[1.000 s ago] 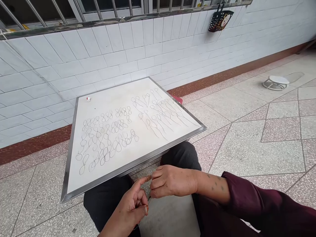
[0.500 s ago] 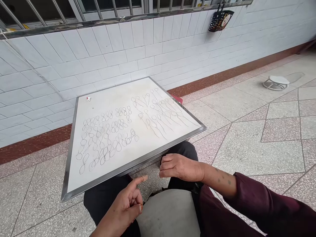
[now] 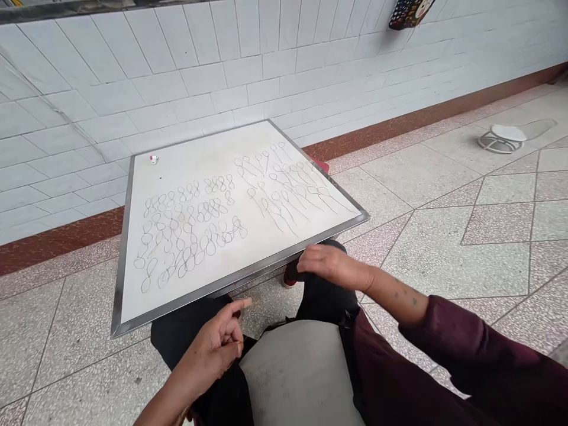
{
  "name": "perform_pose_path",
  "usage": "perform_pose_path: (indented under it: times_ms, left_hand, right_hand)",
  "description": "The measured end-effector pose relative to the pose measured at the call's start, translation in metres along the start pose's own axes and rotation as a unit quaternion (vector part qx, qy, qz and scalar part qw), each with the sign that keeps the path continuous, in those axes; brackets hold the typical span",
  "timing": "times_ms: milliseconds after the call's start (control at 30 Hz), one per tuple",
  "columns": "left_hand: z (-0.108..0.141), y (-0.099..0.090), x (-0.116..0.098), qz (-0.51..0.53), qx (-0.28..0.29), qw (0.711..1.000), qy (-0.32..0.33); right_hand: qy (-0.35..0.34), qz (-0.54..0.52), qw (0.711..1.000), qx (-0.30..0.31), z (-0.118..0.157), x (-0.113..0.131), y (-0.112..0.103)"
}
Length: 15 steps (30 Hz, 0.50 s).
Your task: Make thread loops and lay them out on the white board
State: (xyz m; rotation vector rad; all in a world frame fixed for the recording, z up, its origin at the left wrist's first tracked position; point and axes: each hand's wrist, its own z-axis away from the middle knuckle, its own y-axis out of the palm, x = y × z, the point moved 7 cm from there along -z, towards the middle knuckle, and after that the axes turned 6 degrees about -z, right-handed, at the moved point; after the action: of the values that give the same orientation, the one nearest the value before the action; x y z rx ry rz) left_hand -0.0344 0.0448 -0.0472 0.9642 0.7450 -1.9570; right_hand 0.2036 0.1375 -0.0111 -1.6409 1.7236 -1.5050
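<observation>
A white square table [image 3: 195, 154] with a metal rim stands before me. Rows of thin dark looped strands, perhaps wire or thread, lie on it: twisted figure-eight loops [image 3: 184, 260] on the left, single loops with long tails [image 3: 284, 201] on the right. My right hand [image 3: 331, 264] is at the table's near edge, fingers stretched out and a little blurred; its thumb is hidden and I see nothing in it. Below the near edge, over my lap, my left hand [image 3: 217, 343] has its index finger extended, with a tan wrap at the tip. Its other fingers curl loosely around nothing visible.
A small red and white item [image 3: 154, 160] lies at the table's far left corner. White tiled wall [image 3: 199, 89] rises behind the table. A dark patterned basket [image 3: 406, 13] hangs on it. One low white stool [image 3: 506, 136] stands on the floor at right.
My right hand has moved up and forward to the table edge, its fingers straightening. My left hand has shifted slightly left and up. The view has tilted down.
</observation>
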Motion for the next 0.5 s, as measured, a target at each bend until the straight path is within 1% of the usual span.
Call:
perform_pose_path:
  times_ms: [67, 100, 133, 200, 267, 333, 400, 500]
  left_hand:
    - [-0.001, -0.008, 0.003, 0.021, -0.031, 0.999, 0.000]
    - [-0.003, -0.011, 0.002, 0.032, -0.039, 0.999, 0.002]
    - [-0.005, -0.012, 0.001, 0.042, -0.036, 0.998, 0.005]
    - [-0.009, -0.011, -0.005, 0.052, -0.015, 0.999, 0.009]
    - [-0.012, -0.009, -0.012, 0.050, 0.011, 0.999, 0.015]
    - [-0.013, -0.008, -0.018, 0.043, 0.031, 0.998, 0.023]
    - [-0.012, -0.008, -0.021, 0.035, 0.042, 0.998, 0.026]
    - [-0.011, -0.008, -0.025, 0.021, 0.048, 0.998, 0.024]
  right_hand:
    - [0.016, -0.012, 0.999, -0.034, -0.003, -0.002, -0.010]
    - [0.010, -0.034, 0.998, -0.043, -0.008, 0.002, -0.012]
    - [-0.004, -0.063, 0.997, -0.038, -0.015, 0.010, -0.010]
    - [-0.055, -0.101, 0.993, -0.025, -0.033, 0.034, -0.001]
    - [-0.083, -0.114, 0.990, 0.016, -0.050, 0.055, 0.017]
    - [-0.105, -0.111, 0.987, 0.043, -0.061, 0.069, 0.034]
    - [-0.108, -0.098, 0.988, 0.051, -0.066, 0.074, 0.045]
    - [-0.102, -0.077, 0.991, 0.039, -0.067, 0.073, 0.050]
